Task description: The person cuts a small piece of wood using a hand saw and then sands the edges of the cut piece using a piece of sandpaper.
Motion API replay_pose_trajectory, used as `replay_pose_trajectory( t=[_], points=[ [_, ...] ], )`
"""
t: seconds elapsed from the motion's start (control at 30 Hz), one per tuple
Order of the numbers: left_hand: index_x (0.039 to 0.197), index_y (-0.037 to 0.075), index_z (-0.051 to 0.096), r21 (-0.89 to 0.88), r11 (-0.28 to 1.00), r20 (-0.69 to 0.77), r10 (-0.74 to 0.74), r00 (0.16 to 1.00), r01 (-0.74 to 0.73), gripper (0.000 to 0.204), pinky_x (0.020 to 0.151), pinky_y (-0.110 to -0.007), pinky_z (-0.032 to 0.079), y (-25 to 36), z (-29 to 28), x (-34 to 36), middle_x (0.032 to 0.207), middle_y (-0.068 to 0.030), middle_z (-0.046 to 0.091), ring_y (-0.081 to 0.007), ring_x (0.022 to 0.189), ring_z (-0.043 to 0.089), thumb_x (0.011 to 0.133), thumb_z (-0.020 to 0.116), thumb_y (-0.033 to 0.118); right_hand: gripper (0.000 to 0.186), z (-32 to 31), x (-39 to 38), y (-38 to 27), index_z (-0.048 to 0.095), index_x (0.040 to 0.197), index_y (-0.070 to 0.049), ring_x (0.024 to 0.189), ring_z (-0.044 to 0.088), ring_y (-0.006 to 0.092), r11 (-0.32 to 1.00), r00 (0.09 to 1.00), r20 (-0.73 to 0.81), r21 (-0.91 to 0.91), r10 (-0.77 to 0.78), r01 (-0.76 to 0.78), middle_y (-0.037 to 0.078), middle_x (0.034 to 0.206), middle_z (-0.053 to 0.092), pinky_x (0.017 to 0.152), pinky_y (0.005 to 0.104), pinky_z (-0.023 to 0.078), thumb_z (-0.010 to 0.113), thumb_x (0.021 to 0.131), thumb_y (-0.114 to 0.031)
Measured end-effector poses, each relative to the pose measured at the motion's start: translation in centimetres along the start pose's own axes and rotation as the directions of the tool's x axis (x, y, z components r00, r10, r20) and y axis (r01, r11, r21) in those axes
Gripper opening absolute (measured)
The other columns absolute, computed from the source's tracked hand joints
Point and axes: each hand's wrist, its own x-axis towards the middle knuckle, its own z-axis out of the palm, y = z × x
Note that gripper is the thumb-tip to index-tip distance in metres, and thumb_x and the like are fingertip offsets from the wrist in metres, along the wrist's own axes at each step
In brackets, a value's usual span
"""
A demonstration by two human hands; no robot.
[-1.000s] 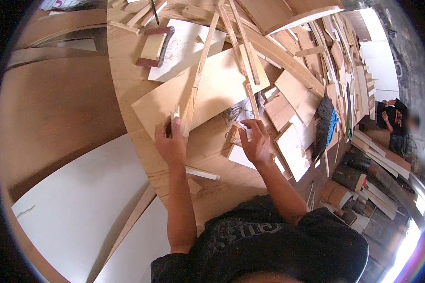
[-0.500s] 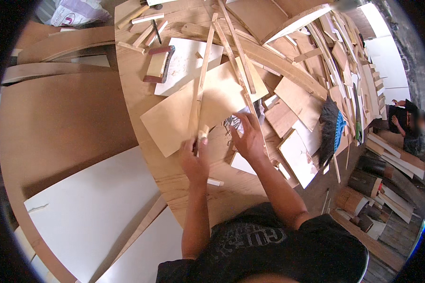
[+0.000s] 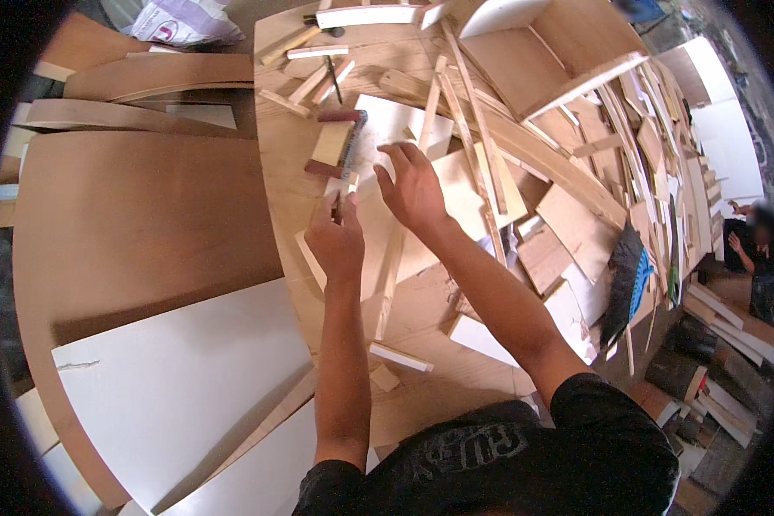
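Note:
My left hand is closed, pinching a small pale wood piece that pokes up past the fingertips. Just beyond it lies a wood block wrapped in red-brown sandpaper, partly on a white board. To the right, my right hand hovers over the boards with thumb and fingers apart and nothing in it. Below the right hand spreads a pale plywood panel, partly hidden by my hands and arms. A long thin wood strip crosses that panel between my forearms.
Several wood strips and a hammer lie at the table's far end. An open wooden box stands far right. A brush with blue back and dark bristles lies at the right. White panels fill the lower left. Another person is far right.
Both hands have moved farther away toward the sandpaper-wrapped block, the left still carrying the small wood piece. The long strip by the left hand now lies lower on the table. The view has shifted.

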Motion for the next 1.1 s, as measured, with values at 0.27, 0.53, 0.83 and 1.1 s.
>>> replay_pose_trajectory(
  t=[0.27,0.53,0.83,1.1],
  points=[
    [0.107,0.001,0.078,0.045,0.995,-0.169,-0.075,0.983,0.084,0.024,0.076,-0.039,0.058,0.0,0.4,10.8,0.095,-0.0190,0.077,-0.0301,0.082,0.076,0.093,0.077,0.021,0.037,8.5,13.7,1.9,0.068,0.114,-0.001,0.107,0.068,0.0401,0.965,0.999,-0.023,-0.260,0.032,-0.037,0.023,0.115,0.069,0.093,0.0489,0.055,0.066,0.097,-0.034],
    [0.105,0.002,0.079,0.049,0.989,-0.160,-0.132,0.978,0.142,0.028,0.079,-0.043,0.057,-2.5,1.8,13.1,0.093,-0.0191,0.078,-0.0342,0.085,0.076,0.092,0.078,0.027,0.041,11.5,17.3,0.8,0.074,0.115,-0.005,0.105,0.071,0.0403,0.918,0.934,0.156,-0.294,0.320,-0.266,0.020,0.104,0.077,0.096,0.0482,0.055,0.068,0.092,-0.038],
    [0.110,0.000,0.076,-0.035,0.992,-0.127,-0.126,0.984,0.123,0.025,0.079,-0.039,0.057,0.6,-0.1,8.3,0.095,-0.0182,0.077,-0.0292,0.087,0.076,0.093,0.076,0.018,0.024,7.4,13.7,1.8,0.079,0.108,-0.011,0.098,0.071,0.0352,0.945,0.986,-0.064,-0.281,0.155,-0.166,0.013,0.101,0.078,0.094,0.0464,0.054,0.073,0.090,-0.026],
    [0.109,-0.002,0.074,-0.146,0.982,0.009,-0.116,0.993,0.116,0.023,0.075,-0.032,0.056,8.2,-2.7,-10.8,0.094,-0.0133,0.074,-0.0201,0.081,0.071,0.093,0.077,0.014,0.021,-9.5,-5.4,-2.3,0.076,0.107,-0.007,0.073,0.068,0.0265,0.988,0.987,-0.048,0.046,0.152,-0.150,0.010,0.094,0.077,0.070,0.0389,0.055,0.079,0.087,-0.014]
  ],
)
